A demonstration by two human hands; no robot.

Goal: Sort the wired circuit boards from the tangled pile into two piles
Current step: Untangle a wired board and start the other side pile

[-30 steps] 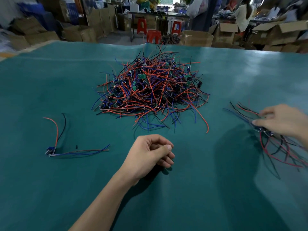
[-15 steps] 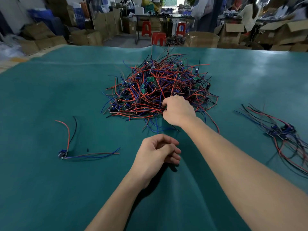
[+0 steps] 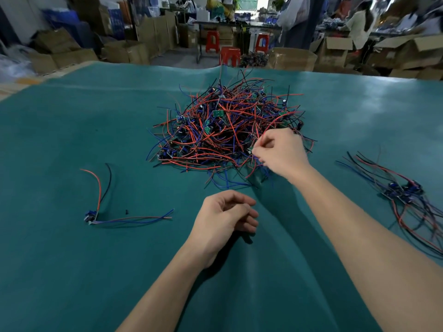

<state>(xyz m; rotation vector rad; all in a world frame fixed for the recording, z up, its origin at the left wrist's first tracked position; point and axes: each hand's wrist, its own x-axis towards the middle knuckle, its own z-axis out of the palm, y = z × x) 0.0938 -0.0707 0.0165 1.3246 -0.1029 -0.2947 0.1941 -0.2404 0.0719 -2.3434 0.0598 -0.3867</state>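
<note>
Even, fairly bright overhead light falls on the green table cover (image 3: 72, 259), which throws a pale, washed-out glare across its far right part, while the doorway at the back is blown out to white. Soft dark shadows lie under the left hand (image 3: 223, 221) and beneath the right hand (image 3: 280, 152) and its forearm. The wide lens bows the table's far edge and stretches the forearms at the bottom; the background boxes (image 3: 335, 51) and stools look soft and smeared.
</note>
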